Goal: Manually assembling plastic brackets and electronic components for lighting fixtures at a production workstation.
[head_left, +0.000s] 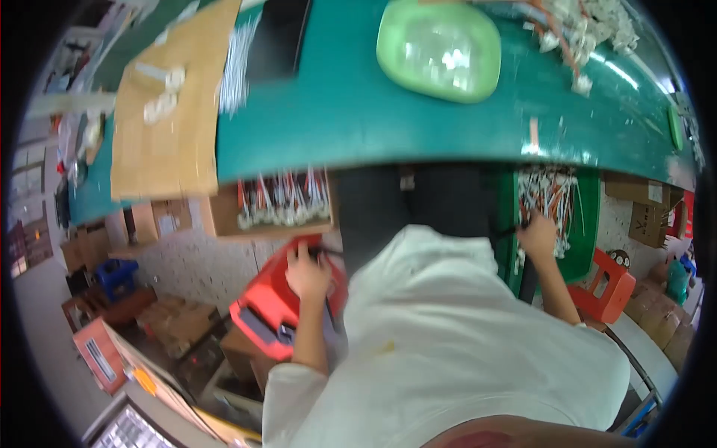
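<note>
My left hand (308, 275) is closed around a dark bar (326, 252), which looks like part of a chair. Under that hand is a red plastic stool (258, 299). On the other side, my right hand (538, 237) is closed on a similar dark bar (509, 233). It is in front of a green bin (586, 224) that holds a heap of white and orange wired parts (553, 187). Left of my lap, an open cardboard box (278, 232) holds bundles of wires with whitish connectors.
A green-topped table (328, 134) runs across ahead. On it are a pale green plastic basin (478, 86), a cardboard sheet (160, 149), a bundle of white wires (237, 71) and a pile of connectors (590, 26). A red stool (612, 291) stands at right; boxes line the left.
</note>
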{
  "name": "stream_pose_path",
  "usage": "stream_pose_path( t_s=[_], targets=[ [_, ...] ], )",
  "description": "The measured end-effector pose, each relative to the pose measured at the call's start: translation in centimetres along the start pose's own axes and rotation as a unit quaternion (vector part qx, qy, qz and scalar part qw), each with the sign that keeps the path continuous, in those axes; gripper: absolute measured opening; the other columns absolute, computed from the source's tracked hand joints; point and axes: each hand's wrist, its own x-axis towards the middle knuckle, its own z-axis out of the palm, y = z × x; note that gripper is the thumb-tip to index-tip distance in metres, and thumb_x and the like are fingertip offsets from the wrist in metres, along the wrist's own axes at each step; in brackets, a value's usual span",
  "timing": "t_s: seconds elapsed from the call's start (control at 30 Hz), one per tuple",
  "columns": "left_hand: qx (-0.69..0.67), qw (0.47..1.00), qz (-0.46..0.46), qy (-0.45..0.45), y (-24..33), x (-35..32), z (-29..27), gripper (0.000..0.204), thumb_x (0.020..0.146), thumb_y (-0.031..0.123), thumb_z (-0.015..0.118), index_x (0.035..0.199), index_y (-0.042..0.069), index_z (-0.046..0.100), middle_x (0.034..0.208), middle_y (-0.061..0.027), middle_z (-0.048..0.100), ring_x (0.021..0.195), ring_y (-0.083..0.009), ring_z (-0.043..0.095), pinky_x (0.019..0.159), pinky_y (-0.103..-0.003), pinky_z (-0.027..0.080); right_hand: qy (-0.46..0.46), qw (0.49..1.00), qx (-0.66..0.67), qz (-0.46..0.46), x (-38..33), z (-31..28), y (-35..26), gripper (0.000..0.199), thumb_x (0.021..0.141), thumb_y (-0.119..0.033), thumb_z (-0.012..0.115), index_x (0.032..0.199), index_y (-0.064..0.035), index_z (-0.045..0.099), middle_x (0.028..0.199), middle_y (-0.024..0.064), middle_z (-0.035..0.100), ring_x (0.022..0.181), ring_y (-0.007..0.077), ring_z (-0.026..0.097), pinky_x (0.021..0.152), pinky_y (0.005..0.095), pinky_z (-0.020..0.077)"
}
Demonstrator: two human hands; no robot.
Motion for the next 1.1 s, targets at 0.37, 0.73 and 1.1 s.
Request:
stream_pose_path(
  t_s=[0.37, 0.73, 1.1],
  targets=[
    [-0.043, 0.997, 0.012, -0.069, 4.7, 2.8, -4.9, 0.033, 0.074, 0.025, 0.073, 0.105, 0.017, 0.064, 0.103, -0.016, 0.06, 0.088, -0.0394, 0.065, 0.067, -0.052, 0.055, -0.011, 0.996, 0.055, 0.07, 0.4, 1.8, 1.8, 0.016, 0.067, -0.016, 0.076, 0.077, -0.0075, 0.067, 0.073, 0.0156, 0.068, 0.069, 0.0362, 0.067, 0.064, 0.0459, 0.0536],
    [0.062, 0.989, 0.116, 0.074, 7.8, 7.6, -4.6, 0.035, 0.083, 0.027, 0.071, 0.113, 0.012, 0.064, 0.124, -0.02, 0.057, 0.1, -0.0388, 0.063, 0.08, -0.047, 0.053, 0.14, 0.988, -0.061, -0.022, 2.6, -3.1, -3.8, 0.022, 0.07, -0.022, 0.076, 0.083, -0.0065, 0.068, 0.086, 0.0169, 0.068, 0.086, 0.0354, 0.066, 0.07, 0.0457, 0.0532],
    [-0.101, 0.903, 0.39, -0.146, 9.4, 5.1, -2.6, 0.028, 0.093, 0.022, 0.059, 0.076, -0.001, 0.059, 0.073, -0.0274, 0.062, 0.071, -0.0466, 0.06, 0.065, -0.053, 0.048, 0.094, 0.979, 0.053, -0.174, -1.5, 1.3, -11.5, 0.038, 0.08, -0.044, 0.071, 0.087, -0.0066, 0.066, 0.081, 0.015, 0.064, 0.08, 0.0323, 0.065, 0.065, 0.0431, 0.054]
  ],
)
